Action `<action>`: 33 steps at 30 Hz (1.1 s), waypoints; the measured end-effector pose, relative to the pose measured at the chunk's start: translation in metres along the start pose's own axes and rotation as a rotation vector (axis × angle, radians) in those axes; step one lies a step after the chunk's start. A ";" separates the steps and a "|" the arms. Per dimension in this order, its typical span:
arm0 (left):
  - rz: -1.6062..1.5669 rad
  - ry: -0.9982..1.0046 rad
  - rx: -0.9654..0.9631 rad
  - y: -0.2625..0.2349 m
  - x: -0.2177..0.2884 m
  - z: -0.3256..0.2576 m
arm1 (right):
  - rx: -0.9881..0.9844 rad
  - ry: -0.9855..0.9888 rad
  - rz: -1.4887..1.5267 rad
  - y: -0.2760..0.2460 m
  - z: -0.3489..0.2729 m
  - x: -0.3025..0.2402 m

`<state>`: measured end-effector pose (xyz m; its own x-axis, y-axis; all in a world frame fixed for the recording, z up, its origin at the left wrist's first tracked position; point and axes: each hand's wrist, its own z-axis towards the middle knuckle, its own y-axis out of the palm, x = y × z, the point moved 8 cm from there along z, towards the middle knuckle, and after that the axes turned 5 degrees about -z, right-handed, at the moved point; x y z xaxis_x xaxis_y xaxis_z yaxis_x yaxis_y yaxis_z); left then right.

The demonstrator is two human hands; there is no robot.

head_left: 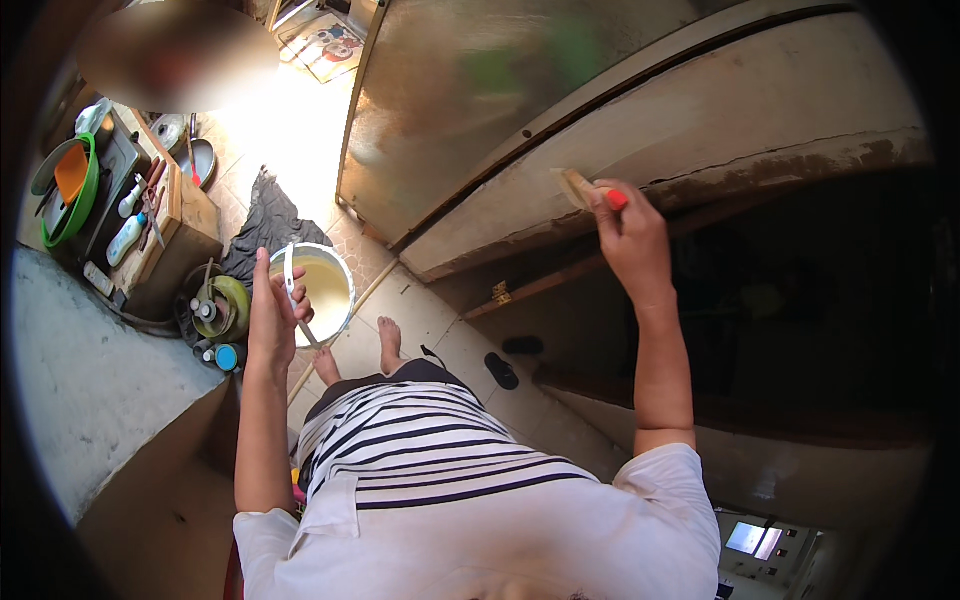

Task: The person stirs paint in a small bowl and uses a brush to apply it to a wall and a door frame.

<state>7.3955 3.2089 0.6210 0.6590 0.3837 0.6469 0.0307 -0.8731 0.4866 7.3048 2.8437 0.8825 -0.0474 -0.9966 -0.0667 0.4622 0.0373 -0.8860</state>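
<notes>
Tiled flooring (420, 310) is seen far below, sunlit at the upper left, with a large pale door panel (700, 130) slanting across the upper right, its lower edge streaked brown. A grey concrete worktop (90, 380) fills the lower left, and beside it a wooden box (165, 235) carries bottles and tools. A dark cloth (265, 225) is spread on the floor just behind a white bucket (325, 290) of cream-coloured paint. The bucket is held up by the left hand (272, 315), whose grip is closed around the wire handle, fingers curled at the rim. Green and orange bowls (70, 190) are stacked at the far left. The right hand (630, 235) is raised against the panel, its grip closed on a paintbrush (580, 188) with a red handle, the bristles laid against the panel surface near the brown streak. Two bare feet (385, 345) are planted on the tiles under the bucket, and a dark sandal (502, 370) lies just beside them.
</notes>
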 end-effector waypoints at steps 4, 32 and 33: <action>-0.004 0.000 0.007 -0.001 -0.003 0.001 | 0.105 0.233 0.107 -0.089 0.017 0.009; 0.042 -0.037 -0.048 0.013 -0.011 0.009 | 0.407 0.004 -0.099 -0.211 0.034 -0.046; 0.040 -0.029 -0.032 0.010 -0.011 0.009 | 0.311 -0.005 -0.047 -0.186 0.035 -0.046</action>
<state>7.3951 3.1934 0.6136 0.6810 0.3389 0.6491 -0.0203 -0.8774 0.4793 7.2525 2.8802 1.0664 -0.0707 -0.9972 -0.0262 0.7086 -0.0317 -0.7049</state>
